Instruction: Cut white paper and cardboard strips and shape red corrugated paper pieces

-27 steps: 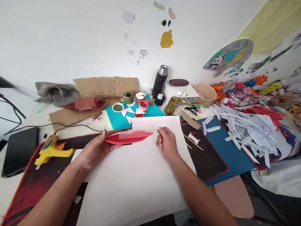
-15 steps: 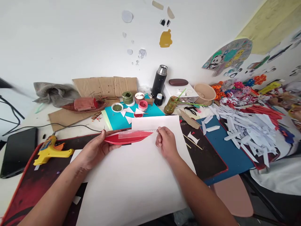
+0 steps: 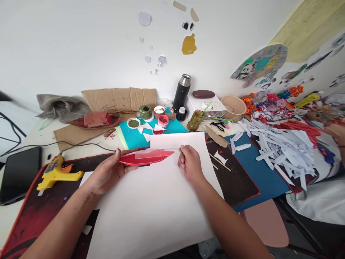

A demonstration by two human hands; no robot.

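Note:
My left hand (image 3: 109, 172) is closed round the left end of a red boat-shaped piece (image 3: 151, 158), thumb on top and fingers beneath. Along the upper edge of that piece lies a clear strip (image 3: 142, 154) that looks like a plastic ruler. It reaches right to the pinched fingers of my right hand (image 3: 190, 162), which grip its far end. Below both hands spreads a large white sheet of paper (image 3: 159, 208). The fingertips of the left hand are partly hidden behind the red piece.
A yellow glue gun (image 3: 59, 174) lies left, near a black tablet (image 3: 20, 174). Paint jars (image 3: 146, 112), a black thermos (image 3: 182, 93) and a murky glass jar (image 3: 194, 122) stand behind. White paper strips (image 3: 285, 147) pile up right, beside another person's arm (image 3: 336, 130).
Both hands keep their hold on the red piece and clear strip, almost unmoved. The view shifts slightly, and the other person's arm shows more at the right edge.

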